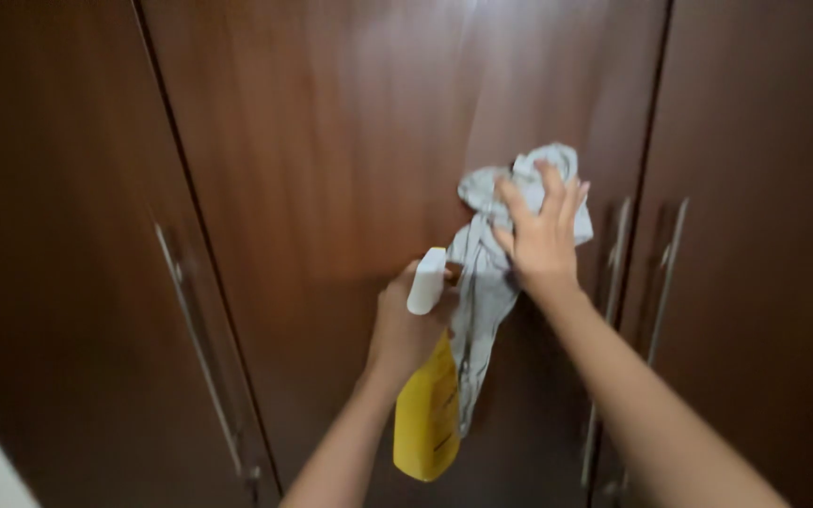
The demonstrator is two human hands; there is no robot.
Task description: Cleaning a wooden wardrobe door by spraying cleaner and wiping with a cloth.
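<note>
A dark wooden wardrobe door (331, 188) fills the frame. At centre right, the right hand (540, 235) presses a grey cloth (486, 273) flat against it, fingers spread. Lower centre, the left hand (406, 325) grips a yellow spray bottle (428, 414), seemingly by its neck.

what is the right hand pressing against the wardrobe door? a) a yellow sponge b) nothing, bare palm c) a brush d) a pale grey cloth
d: the right hand lies spread over a crumpled pale grey cloth against the brown wardrobe door, its loose end hanging down, while the left hand grips a yellow spray bottle with a white nozzle.
</note>
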